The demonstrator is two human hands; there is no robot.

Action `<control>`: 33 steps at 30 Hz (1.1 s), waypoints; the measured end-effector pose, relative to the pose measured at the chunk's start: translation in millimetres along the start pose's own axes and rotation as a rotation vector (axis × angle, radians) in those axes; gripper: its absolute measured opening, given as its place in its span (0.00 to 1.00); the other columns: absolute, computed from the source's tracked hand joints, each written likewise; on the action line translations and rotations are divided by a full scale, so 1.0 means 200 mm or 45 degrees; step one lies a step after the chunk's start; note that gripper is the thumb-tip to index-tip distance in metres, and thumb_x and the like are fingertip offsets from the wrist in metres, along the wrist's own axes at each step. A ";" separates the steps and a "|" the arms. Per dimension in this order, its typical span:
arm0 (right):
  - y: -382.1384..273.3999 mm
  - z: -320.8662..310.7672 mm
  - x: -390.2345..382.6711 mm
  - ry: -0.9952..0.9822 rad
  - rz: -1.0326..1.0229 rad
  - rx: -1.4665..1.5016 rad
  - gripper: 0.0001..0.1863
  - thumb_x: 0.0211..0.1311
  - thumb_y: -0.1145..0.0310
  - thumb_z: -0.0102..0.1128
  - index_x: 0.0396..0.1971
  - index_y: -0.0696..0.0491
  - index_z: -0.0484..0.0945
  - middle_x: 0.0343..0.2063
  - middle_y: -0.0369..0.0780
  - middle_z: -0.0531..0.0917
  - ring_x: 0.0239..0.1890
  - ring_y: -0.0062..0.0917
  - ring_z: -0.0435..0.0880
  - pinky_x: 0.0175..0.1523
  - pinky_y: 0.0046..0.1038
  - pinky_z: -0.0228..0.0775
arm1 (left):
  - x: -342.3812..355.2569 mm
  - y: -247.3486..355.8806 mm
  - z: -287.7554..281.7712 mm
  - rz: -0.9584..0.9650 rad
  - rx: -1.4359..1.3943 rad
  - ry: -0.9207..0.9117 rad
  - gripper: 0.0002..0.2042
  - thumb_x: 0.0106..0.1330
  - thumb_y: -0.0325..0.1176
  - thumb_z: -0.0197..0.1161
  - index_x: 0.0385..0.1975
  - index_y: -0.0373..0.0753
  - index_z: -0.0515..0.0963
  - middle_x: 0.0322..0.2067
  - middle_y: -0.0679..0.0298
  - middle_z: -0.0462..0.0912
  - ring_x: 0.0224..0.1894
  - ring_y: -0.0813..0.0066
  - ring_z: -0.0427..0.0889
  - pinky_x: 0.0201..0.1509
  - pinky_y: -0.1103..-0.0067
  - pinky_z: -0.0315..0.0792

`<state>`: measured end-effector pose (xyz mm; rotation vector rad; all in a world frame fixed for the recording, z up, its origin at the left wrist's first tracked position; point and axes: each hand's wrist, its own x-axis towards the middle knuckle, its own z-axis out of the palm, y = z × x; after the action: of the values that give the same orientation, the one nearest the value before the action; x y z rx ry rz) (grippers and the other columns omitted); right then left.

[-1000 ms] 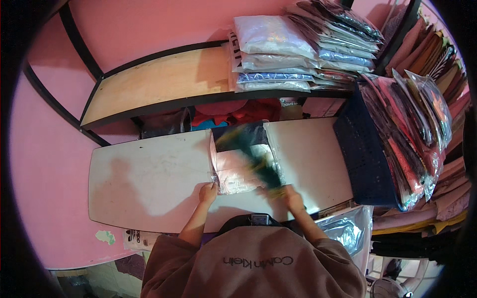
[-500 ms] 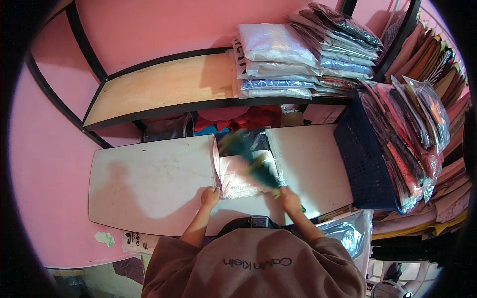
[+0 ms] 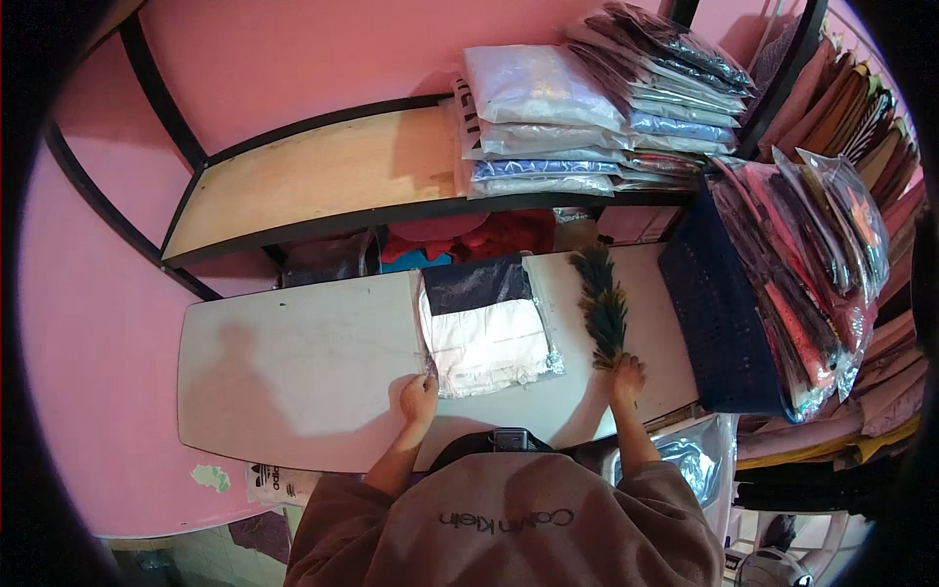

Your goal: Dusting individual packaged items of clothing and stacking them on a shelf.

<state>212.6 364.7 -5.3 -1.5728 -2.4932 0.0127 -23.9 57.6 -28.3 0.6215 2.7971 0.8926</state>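
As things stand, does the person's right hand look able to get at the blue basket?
Probably yes: the blue basket stands to the right of the right hand, with nothing apparent between them. That hand holds a dark green feathery duster, though, so it may need to let go before gripping.

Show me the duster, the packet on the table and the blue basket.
Duster point(image 3: 602, 309), head view: middle of its dark green head.
Packet point(image 3: 488, 335), head view: white part, below the dark band.
Basket point(image 3: 716, 323), head view: its left wall.
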 end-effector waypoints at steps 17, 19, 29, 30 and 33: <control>-0.40 0.01 -0.04 -0.269 -1.396 0.816 0.29 0.34 0.76 0.53 0.46 0.54 0.67 0.48 0.43 0.68 0.52 0.39 0.64 0.56 0.35 0.56 | -0.04 0.00 -0.23 0.882 -0.051 -0.195 0.19 0.43 0.30 0.58 0.39 0.39 0.71 0.42 0.60 0.72 0.45 0.62 0.70 0.52 0.71 0.60; -0.40 0.01 -0.02 -0.204 -1.391 0.790 0.29 0.34 0.76 0.54 0.46 0.54 0.66 0.48 0.43 0.68 0.51 0.39 0.65 0.56 0.35 0.56 | -0.02 -0.02 -0.20 0.892 -0.076 -0.150 0.17 0.46 0.30 0.58 0.39 0.39 0.71 0.41 0.60 0.73 0.44 0.62 0.71 0.50 0.71 0.61; -0.52 -0.24 0.10 -0.416 -0.667 1.471 0.05 0.48 0.74 0.55 0.26 0.58 0.73 0.26 0.38 0.78 0.32 0.21 0.75 0.40 0.21 0.64 | 0.17 0.10 -0.34 0.768 -0.192 0.353 0.04 0.52 0.30 0.55 0.26 0.39 0.73 0.28 0.61 0.76 0.35 0.65 0.74 0.45 0.69 0.61; -0.54 -0.32 0.12 -0.416 -0.667 1.471 0.05 0.48 0.74 0.55 0.26 0.58 0.73 0.26 0.38 0.78 0.32 0.21 0.75 0.40 0.21 0.64 | 0.20 0.14 -0.39 0.783 -0.314 0.432 0.04 0.54 0.30 0.54 0.25 0.38 0.73 0.26 0.61 0.76 0.32 0.67 0.74 0.43 0.72 0.63; -0.61 -0.51 0.20 -0.278 -0.681 1.750 0.04 0.50 0.74 0.55 0.26 0.58 0.71 0.23 0.33 0.75 0.29 0.14 0.70 0.35 0.16 0.61 | 0.28 0.27 -0.51 0.494 -0.883 0.316 0.07 0.59 0.32 0.51 0.22 0.36 0.70 0.23 0.64 0.74 0.29 0.78 0.73 0.37 0.80 0.65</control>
<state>104.4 338.0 115.0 -0.3274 -1.9833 1.4682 -82.0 69.2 85.9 0.9784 2.3122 2.0002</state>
